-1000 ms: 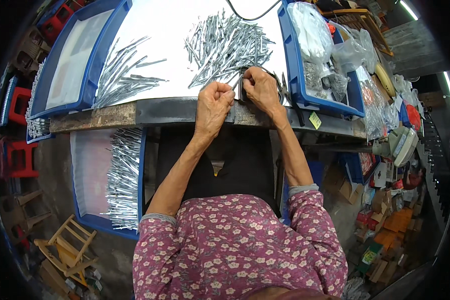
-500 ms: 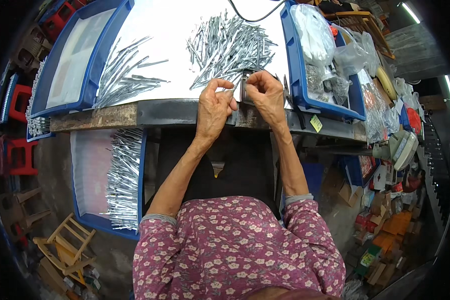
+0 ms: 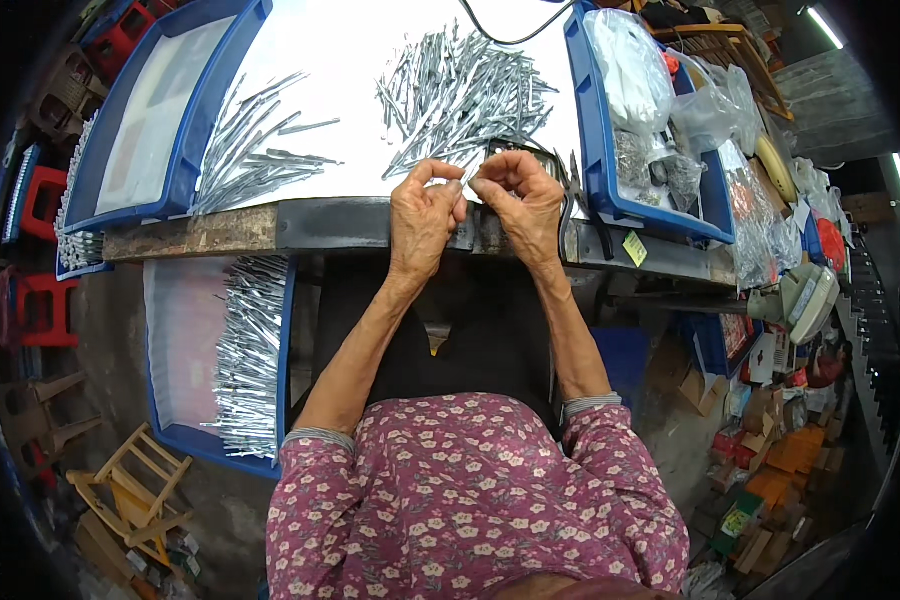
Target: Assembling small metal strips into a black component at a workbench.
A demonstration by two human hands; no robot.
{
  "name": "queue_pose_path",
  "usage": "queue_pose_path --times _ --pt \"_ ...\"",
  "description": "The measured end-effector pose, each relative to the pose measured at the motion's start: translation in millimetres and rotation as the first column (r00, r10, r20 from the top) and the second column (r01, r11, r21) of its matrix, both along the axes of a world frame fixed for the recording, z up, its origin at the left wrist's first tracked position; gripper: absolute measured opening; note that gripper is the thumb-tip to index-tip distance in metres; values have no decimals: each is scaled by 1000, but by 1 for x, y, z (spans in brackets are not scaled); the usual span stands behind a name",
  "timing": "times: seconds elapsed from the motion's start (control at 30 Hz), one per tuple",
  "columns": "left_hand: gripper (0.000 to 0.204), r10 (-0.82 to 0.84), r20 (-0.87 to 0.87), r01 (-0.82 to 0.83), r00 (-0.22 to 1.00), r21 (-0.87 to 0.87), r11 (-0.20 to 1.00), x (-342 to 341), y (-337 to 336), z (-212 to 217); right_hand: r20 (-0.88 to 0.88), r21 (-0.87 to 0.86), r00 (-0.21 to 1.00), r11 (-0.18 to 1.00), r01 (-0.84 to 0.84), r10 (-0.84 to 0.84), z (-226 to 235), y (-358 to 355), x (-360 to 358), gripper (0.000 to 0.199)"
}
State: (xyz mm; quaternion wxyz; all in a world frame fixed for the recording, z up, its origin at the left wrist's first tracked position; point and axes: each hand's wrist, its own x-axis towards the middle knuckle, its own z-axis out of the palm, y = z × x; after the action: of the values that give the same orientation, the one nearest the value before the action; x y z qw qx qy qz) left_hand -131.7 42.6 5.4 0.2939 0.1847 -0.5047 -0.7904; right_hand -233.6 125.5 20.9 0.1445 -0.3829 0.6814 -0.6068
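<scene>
At the table's near edge, my left hand [image 3: 425, 215] is closed in a pinch on a thin silvery metal strip [image 3: 468, 176], whose tip sticks up past the fingers. Close beside it, my right hand [image 3: 526, 207] is also pinched, thumb and forefinger at the strip's side; whatever lies between those fingertips is too small to make out. Just beyond both hands spreads a large heap of similar thin metal strips [image 3: 465, 85]. A small dark fixture [image 3: 515, 146] is partly covered by my right hand. Dark-handled pliers [image 3: 574, 185] lie to that hand's right.
Another group of strips [image 3: 255, 160] lies left on the white tabletop [image 3: 345, 90]. A blue tray [image 3: 185, 150] stands at the far left, and a blue bin [image 3: 610, 195] with plastic bags at the right. Below the table edge, another blue tray [image 3: 215, 448] holds many strips.
My right hand has shifted slightly and turned from over the dark fixture toward the left fingertips, uncovering more of the fixture and pliers. My left hand has stayed almost in place.
</scene>
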Motion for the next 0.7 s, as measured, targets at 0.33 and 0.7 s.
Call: queue_pose_path --times 0.33,0.7 --pt "13 -23 -26 26 999 127 992 3 -3 -1 -201 0 978 999 51 -50 3 -2 7 14" --pt "12 -5 -35 10 999 152 988 4 -1 4 -314 -21 948 998 53 -57 2 -3 7 14"
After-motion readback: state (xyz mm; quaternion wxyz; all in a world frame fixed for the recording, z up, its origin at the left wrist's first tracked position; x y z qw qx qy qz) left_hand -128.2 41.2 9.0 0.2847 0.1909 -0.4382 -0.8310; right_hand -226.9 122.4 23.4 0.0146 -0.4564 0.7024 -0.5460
